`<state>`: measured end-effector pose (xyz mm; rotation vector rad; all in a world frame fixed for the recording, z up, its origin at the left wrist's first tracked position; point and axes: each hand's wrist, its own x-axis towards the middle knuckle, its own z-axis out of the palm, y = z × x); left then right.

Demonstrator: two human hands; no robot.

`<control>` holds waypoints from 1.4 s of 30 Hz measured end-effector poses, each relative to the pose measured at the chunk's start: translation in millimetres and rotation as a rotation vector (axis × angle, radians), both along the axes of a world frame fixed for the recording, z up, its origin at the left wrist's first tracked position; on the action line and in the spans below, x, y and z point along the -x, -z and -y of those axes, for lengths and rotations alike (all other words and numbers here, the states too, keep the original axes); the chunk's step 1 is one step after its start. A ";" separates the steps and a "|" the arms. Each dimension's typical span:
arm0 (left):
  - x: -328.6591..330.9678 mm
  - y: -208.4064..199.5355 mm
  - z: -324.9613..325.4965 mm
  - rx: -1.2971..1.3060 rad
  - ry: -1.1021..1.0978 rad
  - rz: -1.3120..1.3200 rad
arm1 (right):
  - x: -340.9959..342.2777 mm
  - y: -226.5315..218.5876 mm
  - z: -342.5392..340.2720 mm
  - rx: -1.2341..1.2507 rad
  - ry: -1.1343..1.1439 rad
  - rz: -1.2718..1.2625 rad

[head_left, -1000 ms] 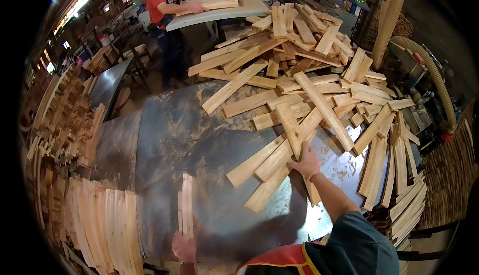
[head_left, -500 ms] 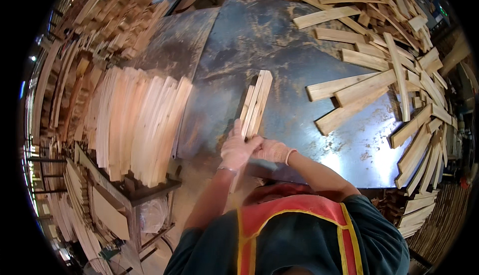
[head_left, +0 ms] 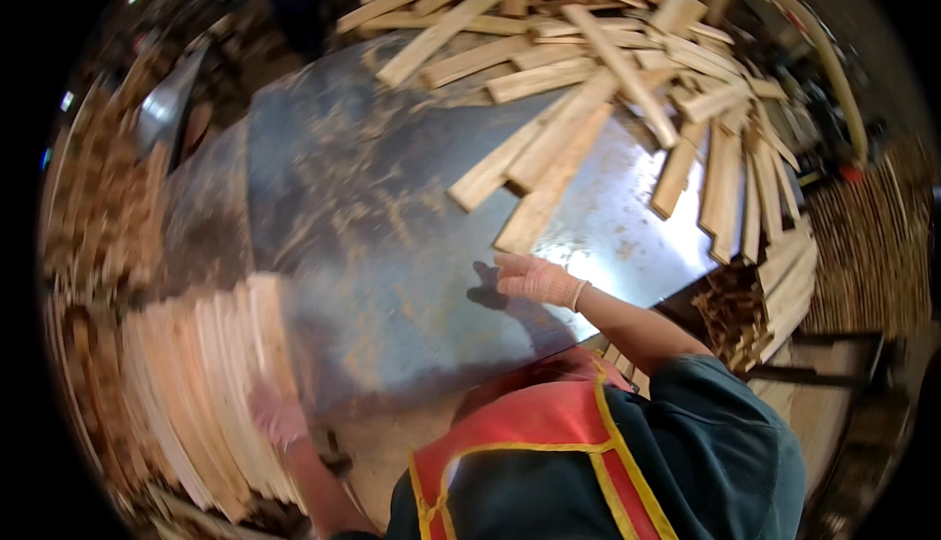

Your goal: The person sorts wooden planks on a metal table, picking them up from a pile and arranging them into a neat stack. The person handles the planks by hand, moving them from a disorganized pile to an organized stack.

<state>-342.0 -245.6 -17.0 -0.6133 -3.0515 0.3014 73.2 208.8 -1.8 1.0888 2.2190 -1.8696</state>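
Note:
My left hand, in a pale glove, is at the right side of a stack of planks standing on edge at the left. Motion smears its fingers, so whether it grips a plank does not show. My right hand, gloved too, hovers over the dark metal table with fingers stretched out and nothing in them. Its shadow falls on the tabletop. Just beyond its fingertips lies the near end of a loose plank, one of several fanned out there.
A heap of loose planks covers the table's far right. More boards hang past its right edge. Tall piles of wood stand at the far left, and stacked strips at the right. Sawdust is scattered over the tabletop.
My hands have parted: the left has gone left to the stack, the right toward the loose planks. The small bundle of planks they held has left the table's middle. The view has turned right.

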 end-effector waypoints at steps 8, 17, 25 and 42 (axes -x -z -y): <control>-40.2 2.4 -147.4 0.361 0.052 -0.229 | -219.6 69.0 -253.6 -0.652 0.978 0.154; -217.6 -1.7 -488.9 -0.230 0.970 0.172 | -252.3 24.4 -417.5 -0.871 0.999 0.370; -304.2 -7.1 -625.4 0.059 0.784 0.517 | -114.2 39.1 -393.8 -0.528 0.936 0.228; -268.0 -77.6 -323.8 -0.455 0.014 0.936 | -12.3 20.0 -11.3 0.380 -0.190 -0.185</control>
